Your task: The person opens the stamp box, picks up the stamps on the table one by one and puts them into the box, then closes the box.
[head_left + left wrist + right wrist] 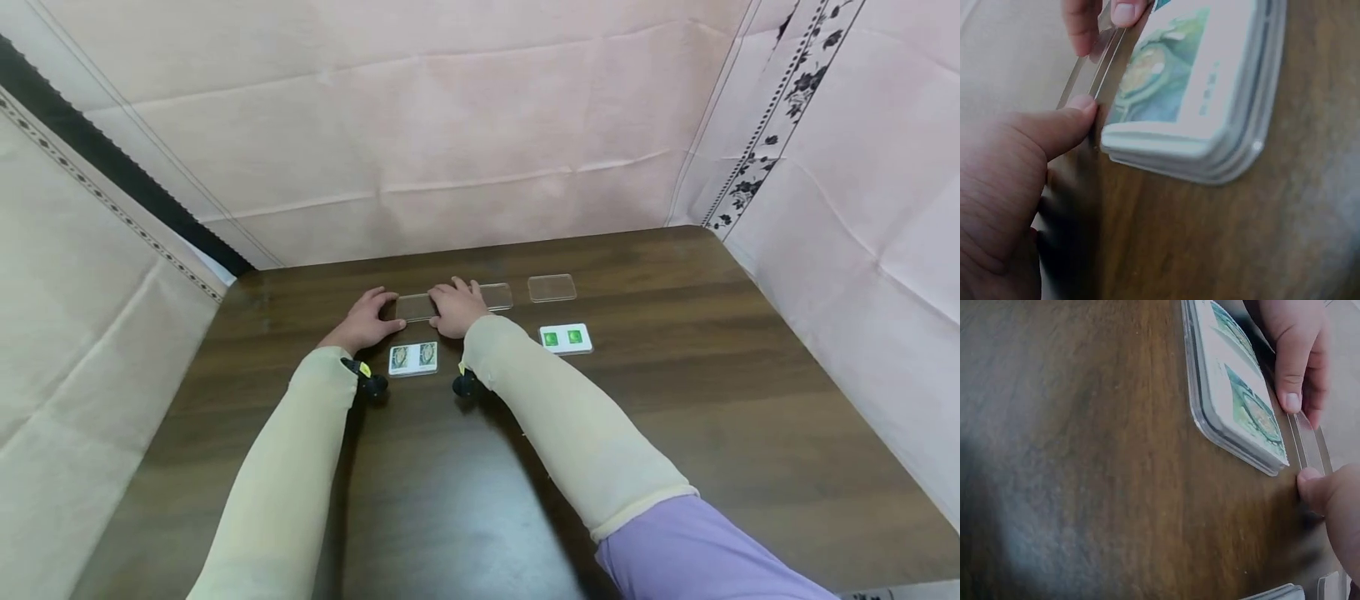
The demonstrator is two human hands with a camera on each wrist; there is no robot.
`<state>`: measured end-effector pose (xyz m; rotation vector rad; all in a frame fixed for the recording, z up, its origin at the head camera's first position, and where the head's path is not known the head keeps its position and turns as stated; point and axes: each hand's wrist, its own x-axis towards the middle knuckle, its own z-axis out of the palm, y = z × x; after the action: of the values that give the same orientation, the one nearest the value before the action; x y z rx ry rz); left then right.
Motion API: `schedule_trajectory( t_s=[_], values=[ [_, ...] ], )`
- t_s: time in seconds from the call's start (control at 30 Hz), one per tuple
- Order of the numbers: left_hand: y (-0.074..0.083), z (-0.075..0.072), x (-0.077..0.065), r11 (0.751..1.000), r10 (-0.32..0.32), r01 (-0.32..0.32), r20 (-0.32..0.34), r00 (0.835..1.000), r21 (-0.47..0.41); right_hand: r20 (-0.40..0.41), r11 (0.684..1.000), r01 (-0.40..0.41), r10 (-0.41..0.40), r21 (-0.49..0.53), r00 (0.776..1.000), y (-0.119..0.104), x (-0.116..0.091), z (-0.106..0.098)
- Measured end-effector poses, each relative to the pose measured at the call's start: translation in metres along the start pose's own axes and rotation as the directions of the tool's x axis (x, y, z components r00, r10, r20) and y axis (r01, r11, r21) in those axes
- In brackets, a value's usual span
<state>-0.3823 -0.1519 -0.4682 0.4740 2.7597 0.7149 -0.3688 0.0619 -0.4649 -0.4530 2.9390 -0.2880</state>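
A clear plastic lid (415, 307) lies flat between the two hands, just behind a clear box of picture cards (413, 358). At its left end, my left hand (366, 322) grips it, the thumb on the near edge. My right hand (454, 308) holds the opposite end between thumb and fingers. The wrist views show both thumbs on the lid's rim (1104, 70), close beside the card box (1241, 394) but apart from it. The fingers hide the lid's ends.
Right of the right hand are a second clear lid (497, 296) and a third (552, 287). A box of green-pictured cards (566, 338) sits nearer, beyond the right forearm. Another box's edge (1282, 592) shows low in the right wrist view. Cloth (450, 125) hangs behind the wooden table (712, 400).
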Motion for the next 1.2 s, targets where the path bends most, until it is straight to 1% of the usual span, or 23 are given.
schedule_trajectory(
  t_s=[0.13,0.3,0.53,0.73,0.83,0.97,1.07,1.2],
  values=[
    [-0.001,0.002,-0.002,1.000,0.022,-0.022,-0.032,0.999,-0.006,-0.036,0.999,0.041,-0.041,0.000,0.998,0.001,0.003,0.004],
    [-0.004,0.004,0.001,0.999,0.046,-0.046,-0.032,0.998,0.011,-0.066,0.998,0.068,-0.068,0.002,0.995,0.006,0.005,0.010],
    [-0.009,0.007,0.002,0.995,0.090,-0.090,-0.006,0.996,0.044,-0.053,0.996,0.087,-0.086,0.020,0.995,0.007,0.000,0.009],
    [-0.015,0.002,0.001,0.995,0.091,-0.090,-0.009,0.996,0.031,-0.038,0.991,0.136,-0.136,0.005,0.990,0.002,-0.002,0.001],
    [-0.016,0.000,0.000,0.995,0.097,-0.098,0.015,0.995,0.028,-0.021,0.989,0.149,-0.149,-0.006,0.989,0.001,-0.005,-0.003],
    [-0.019,-0.004,-0.005,0.995,0.096,-0.096,0.059,0.994,-0.005,0.002,0.982,0.189,-0.189,0.014,0.982,0.001,-0.009,-0.004],
    [-0.020,-0.009,-0.011,0.996,0.085,-0.081,0.091,0.992,-0.048,0.003,0.973,0.228,-0.228,0.049,0.974,0.000,-0.013,-0.004],
    [-0.020,-0.014,-0.022,0.994,0.074,-0.063,0.132,0.988,-0.085,0.008,0.962,0.251,-0.253,0.106,0.967,-0.003,-0.022,-0.006]
  ],
)
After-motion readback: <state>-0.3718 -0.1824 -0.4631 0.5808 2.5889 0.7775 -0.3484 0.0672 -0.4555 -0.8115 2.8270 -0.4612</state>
